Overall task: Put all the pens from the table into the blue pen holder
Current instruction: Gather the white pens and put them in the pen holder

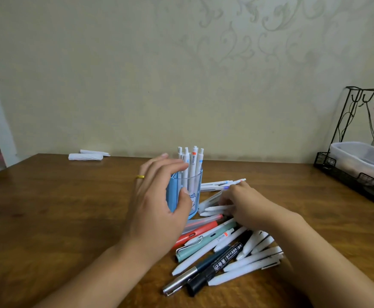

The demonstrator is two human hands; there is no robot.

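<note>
The blue pen holder (194,192) stands mid-table with several white pens (192,162) upright in it. My left hand (157,201) wraps around the holder's left side, thumb on its front; a gold ring is on one finger. My right hand (246,204) lies palm down just right of the holder, fingers closing on a few white pens (212,208) flat on the table. A pile of pens (226,252) spreads in front: white ones, an orange one, a mint one, a dark blue one and a black marker. Two more white pens (219,184) lie behind my right hand.
The wooden table (59,207) stretches left of the holder. Two white paper rolls (86,156) lie at the back left by the wall. A black wire rack (359,174) holding a clear plastic box stands at the right edge.
</note>
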